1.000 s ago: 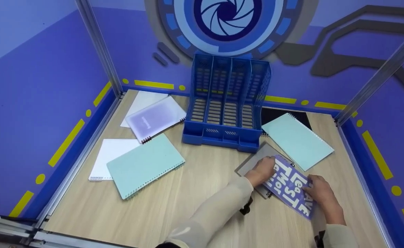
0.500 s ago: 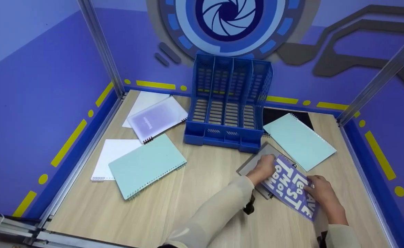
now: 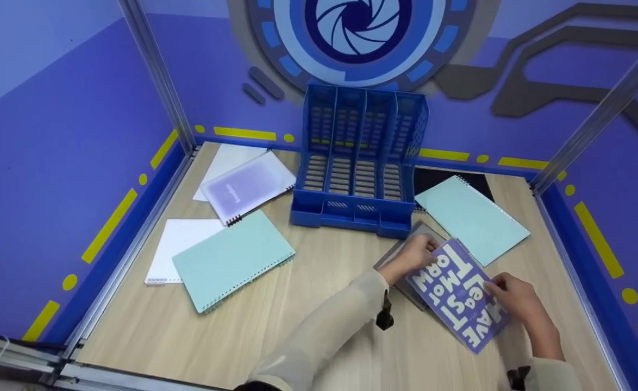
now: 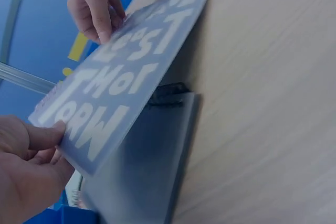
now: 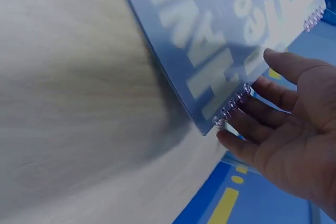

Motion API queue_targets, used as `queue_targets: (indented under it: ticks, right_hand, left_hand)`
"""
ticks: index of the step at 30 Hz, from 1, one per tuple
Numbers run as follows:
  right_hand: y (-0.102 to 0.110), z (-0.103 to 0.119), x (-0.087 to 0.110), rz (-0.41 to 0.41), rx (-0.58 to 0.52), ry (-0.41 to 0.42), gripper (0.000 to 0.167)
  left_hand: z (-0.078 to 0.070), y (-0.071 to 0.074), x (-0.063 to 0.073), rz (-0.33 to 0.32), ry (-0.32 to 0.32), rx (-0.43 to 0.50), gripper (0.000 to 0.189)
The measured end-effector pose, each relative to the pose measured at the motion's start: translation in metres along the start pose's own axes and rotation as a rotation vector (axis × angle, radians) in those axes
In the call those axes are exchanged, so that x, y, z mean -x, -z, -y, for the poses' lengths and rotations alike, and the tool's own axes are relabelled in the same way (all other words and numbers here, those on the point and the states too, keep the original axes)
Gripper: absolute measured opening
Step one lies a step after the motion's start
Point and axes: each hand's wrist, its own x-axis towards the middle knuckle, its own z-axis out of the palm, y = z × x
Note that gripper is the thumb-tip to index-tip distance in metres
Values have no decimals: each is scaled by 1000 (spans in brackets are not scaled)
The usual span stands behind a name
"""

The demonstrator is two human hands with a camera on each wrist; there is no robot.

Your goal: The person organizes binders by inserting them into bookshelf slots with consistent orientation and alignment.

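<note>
Left hand (image 3: 417, 252), right hand (image 3: 515, 296) pinch purple notebook (image 3: 455, 296); right seemingly looser.

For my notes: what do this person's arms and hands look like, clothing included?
The left hand and the right hand are ungloved. A long, plain beige left sleeve shows, with a matching right sleeve. A small black fitting sits near the left sleeve's end, another black fitting near the right's; finer details are unclear.
</note>
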Motion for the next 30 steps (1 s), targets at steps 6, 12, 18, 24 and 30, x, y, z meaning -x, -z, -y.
queue_targets:
  ticks: [6,12,18,24,30]
  right_hand:
    - [20,10,16,83,-75,53,40]
    - [24,30,31,181,-220,40,45]
    - [24,43,37,238,-320,20,37]
    - [26,50,40,295,-401,28,47]
    - [18,57,41,363,-517,61,58]
  left_hand:
    - [-10,12,7,64,0,64,20]
    - [-19,32,14,128,-150,-39,23]
    - [-32,45,19,151,-251,-110,21]
    - [-40,47,24,147,-297,-172,24]
    - [-48,50,30,185,-398,-314,26]
